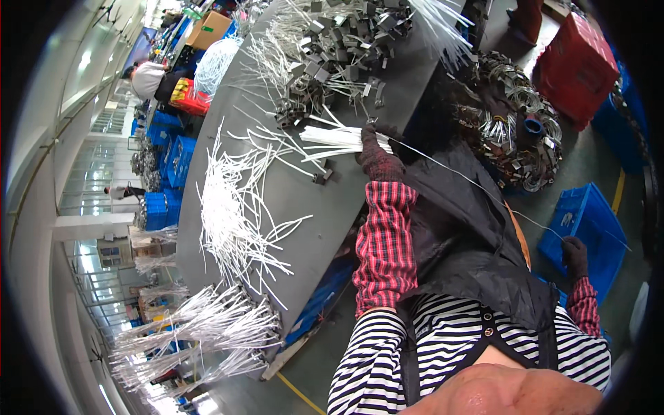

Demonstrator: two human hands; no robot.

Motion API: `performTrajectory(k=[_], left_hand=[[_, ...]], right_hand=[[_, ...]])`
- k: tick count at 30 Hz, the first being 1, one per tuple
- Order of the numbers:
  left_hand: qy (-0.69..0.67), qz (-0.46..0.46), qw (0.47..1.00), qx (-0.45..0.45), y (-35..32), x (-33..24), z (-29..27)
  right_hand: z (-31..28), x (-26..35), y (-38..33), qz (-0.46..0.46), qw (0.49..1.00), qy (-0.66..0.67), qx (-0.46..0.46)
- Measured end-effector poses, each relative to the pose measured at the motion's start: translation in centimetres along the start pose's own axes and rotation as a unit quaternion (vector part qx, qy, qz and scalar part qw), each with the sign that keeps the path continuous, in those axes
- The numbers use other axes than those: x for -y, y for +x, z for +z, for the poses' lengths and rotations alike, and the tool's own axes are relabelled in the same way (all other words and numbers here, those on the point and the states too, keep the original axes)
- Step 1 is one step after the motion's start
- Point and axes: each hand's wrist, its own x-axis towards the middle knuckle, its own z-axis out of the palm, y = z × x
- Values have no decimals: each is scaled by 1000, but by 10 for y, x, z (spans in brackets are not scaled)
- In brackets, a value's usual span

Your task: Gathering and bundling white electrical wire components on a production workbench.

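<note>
My left hand (377, 158), in a dark knit glove, is closed around a bundle of white plastic strips (332, 140) at the edge of the grey worktable (290, 207). A thin wire (477, 185) runs taut from that hand across my black apron to my right hand (575, 256), also gloved, which pinches its far end low beside my hip. Both forearms wear red plaid sleeve covers.
Loose white strips (232, 204) litter the table, with a heap of grey metal clips (339, 45) at its far end and bundled strips (200, 325) at the near end. Blue crates (584, 221), a red box (577, 66) and coiled metal parts (519, 131) sit on the floor. Another person (149, 77) works far off.
</note>
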Motion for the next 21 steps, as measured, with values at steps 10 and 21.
performTrajectory(k=[10, 21], left_hand=[[31, 47, 998, -21, -31, -32, 6], [201, 110, 960, 160, -41, -8, -37]], right_hand=[[-12, 2, -22, -15, 998, 51, -16], [240, 199, 3, -119, 934, 97, 323]])
